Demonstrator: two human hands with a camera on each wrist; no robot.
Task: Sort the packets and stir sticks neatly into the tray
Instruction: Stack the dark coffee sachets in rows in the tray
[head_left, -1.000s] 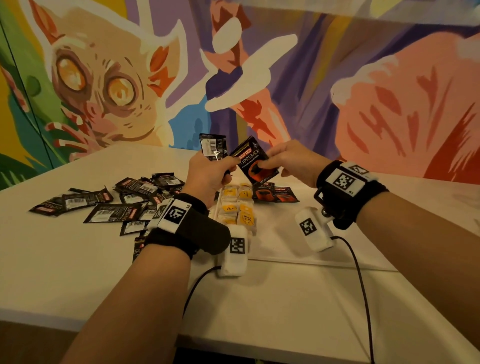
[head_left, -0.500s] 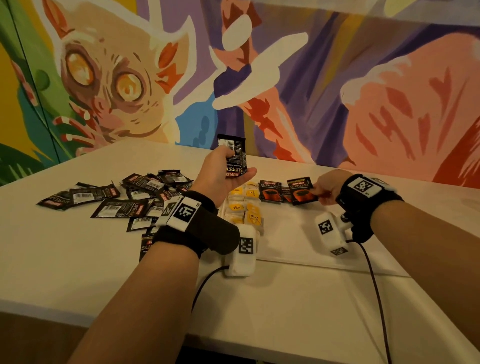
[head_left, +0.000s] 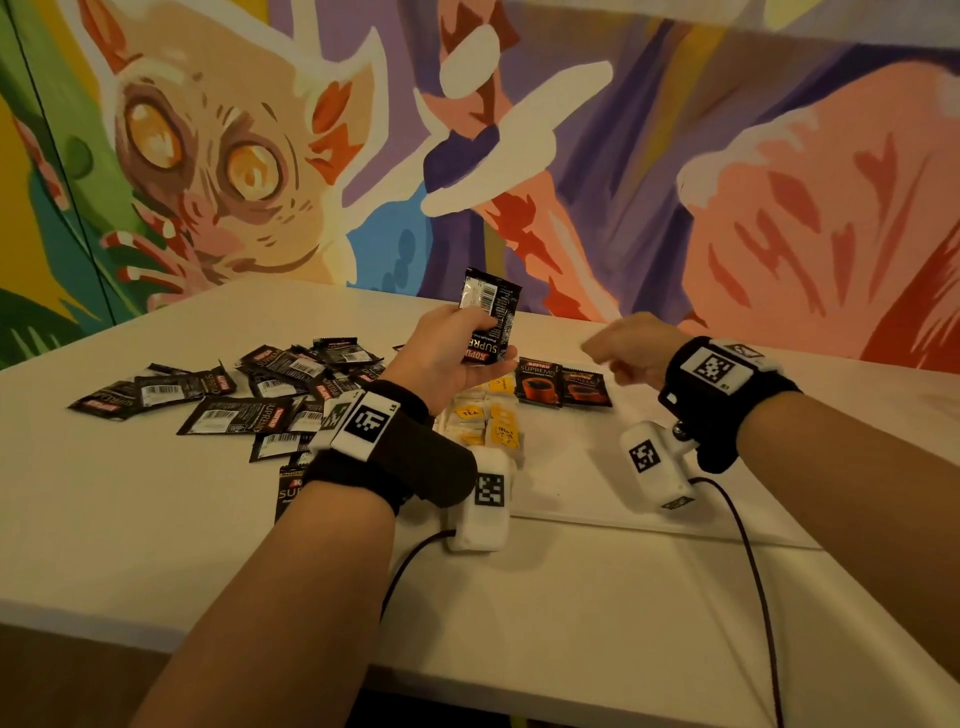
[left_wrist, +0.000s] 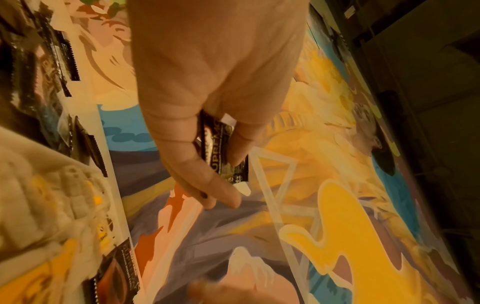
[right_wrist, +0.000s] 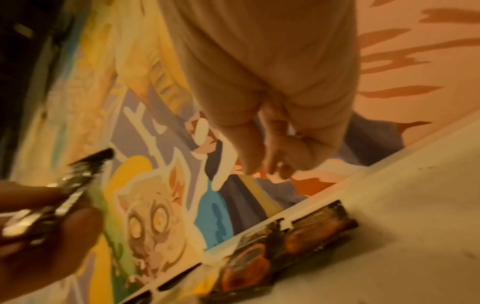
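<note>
My left hand (head_left: 480, 340) holds a black coffee packet (head_left: 488, 312) upright above the table, thumb and fingers pinching its lower half; the left wrist view shows the same grip (left_wrist: 221, 164) on the packet (left_wrist: 224, 152). My right hand (head_left: 618, 353) hovers just above the white tray (head_left: 571, 467), fingers loosely curled and holding nothing (right_wrist: 265, 164). Two coffee packets (head_left: 561, 384) lie face up side by side at the tray's far edge, also seen in the right wrist view (right_wrist: 285, 242). Yellow tea bags (head_left: 491, 423) fill rows at the tray's left side.
A loose pile of black coffee packets (head_left: 249, 389) is scattered on the white table (head_left: 130, 519) left of the tray. A painted mural wall (head_left: 675, 156) stands right behind the table. Cables from the wrist cameras trail over the table's near edge.
My right hand set its coffee packet down in the tray beside the other one, let go and lifted away. My left hand kept its packet and rose slightly.
</note>
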